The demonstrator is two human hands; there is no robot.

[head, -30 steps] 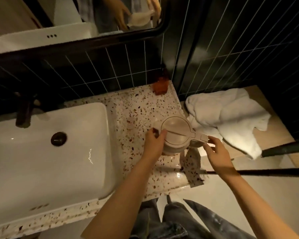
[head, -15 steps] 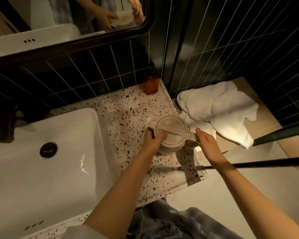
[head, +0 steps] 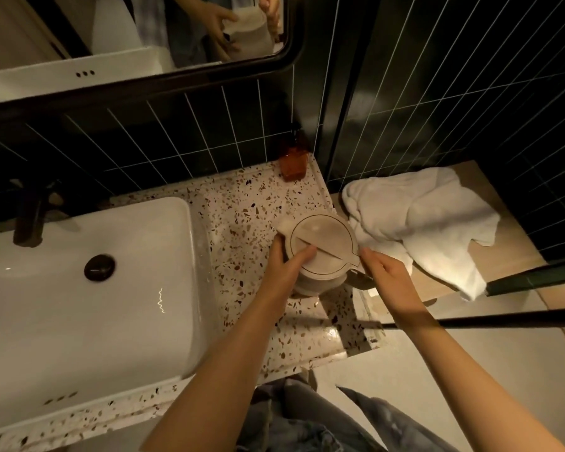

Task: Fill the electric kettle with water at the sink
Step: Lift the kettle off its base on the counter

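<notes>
A beige electric kettle (head: 327, 236) with its lid down stands on the speckled counter (head: 242, 210), right of the white sink (head: 79, 288). My left hand (head: 282, 265) grips the kettle's left side, with the thumb resting on the lid. My right hand (head: 385, 275) is at the kettle's handle on its right side; the fingers curl around it, and the handle itself is mostly hidden. A dark faucet (head: 30, 216) stands at the sink's back left, and no water is running. The sink's drain (head: 99, 267) is dark.
An amber soap bottle (head: 293, 161) stands at the counter's back right corner. A crumpled white towel (head: 421, 220) lies on a wooden shelf right of the counter. A black rail (head: 503, 319) crosses at the lower right. A mirror hangs above dark tiles.
The view has shifted a little. My left thumb has slid up onto the lid, and my right hand has closed in on the handle. The kettle has stayed on the counter.
</notes>
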